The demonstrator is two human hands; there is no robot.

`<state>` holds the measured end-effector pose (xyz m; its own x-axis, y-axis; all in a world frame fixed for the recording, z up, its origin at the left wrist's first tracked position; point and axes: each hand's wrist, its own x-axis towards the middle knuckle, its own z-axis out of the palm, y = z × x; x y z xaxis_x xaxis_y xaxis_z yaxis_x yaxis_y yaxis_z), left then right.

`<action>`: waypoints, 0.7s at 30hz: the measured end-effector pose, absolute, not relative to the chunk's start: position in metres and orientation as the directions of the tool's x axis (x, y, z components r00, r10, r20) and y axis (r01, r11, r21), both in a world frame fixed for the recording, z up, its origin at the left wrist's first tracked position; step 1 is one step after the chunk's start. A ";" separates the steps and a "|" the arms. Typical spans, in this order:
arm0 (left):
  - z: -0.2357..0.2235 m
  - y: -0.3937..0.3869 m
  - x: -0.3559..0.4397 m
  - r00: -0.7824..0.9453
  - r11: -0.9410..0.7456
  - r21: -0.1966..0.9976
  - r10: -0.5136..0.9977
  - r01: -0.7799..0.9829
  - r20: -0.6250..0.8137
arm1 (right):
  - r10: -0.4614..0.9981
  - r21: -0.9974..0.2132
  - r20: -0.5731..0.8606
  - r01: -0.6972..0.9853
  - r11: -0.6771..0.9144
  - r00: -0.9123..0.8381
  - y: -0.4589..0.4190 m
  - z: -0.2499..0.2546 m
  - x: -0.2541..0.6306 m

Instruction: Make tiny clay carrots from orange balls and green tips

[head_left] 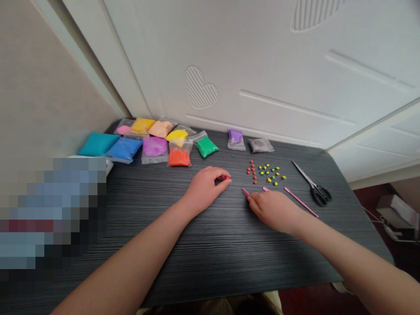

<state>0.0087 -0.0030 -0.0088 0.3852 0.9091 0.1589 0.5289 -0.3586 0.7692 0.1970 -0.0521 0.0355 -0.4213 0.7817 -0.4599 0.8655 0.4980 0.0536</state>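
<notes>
Between thumb and forefinger, my left hand [207,186] pinches a small red clay ball [227,177] just above the dark table. My right hand [274,209] is closed around a pink clay modelling tool [245,192], whose tip points toward the left hand. Under or beside the right hand, the end of a second pink tool [265,189] shows; the rest of it is hidden. Beyond the hands lie several small red clay pieces [252,169]. To their right is a group of small yellow-and-green clay pieces [269,180]. A third pink tool [301,201] lies slanted right of the right hand.
Black-handled scissors [313,186] lie at the right. Bags of coloured clay line the back left, including a green bag [206,146] and a red-orange bag [179,157]. A purple bag [235,136] and a grey bag [261,145] stand near the white panel [229,52]. A pixelated area covers the left.
</notes>
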 end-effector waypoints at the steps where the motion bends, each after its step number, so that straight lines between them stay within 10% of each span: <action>1: -0.009 -0.003 0.009 0.386 -0.359 0.770 0.909 0.527 0.160 | 0.778 0.055 -0.462 0.862 0.504 -0.426 -0.051 0.036 0.197; 21: -0.011 -0.003 0.009 0.391 -0.379 0.758 0.903 0.531 0.178 | 0.786 0.103 -0.474 0.861 0.498 -0.398 -0.054 0.040 0.194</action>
<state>0.0086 -0.0028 -0.0110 0.3908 0.9030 0.1784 0.5311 -0.3795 0.7576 0.1943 -0.0542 0.0400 -0.3981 0.7855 -0.4738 0.8609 0.4983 0.1029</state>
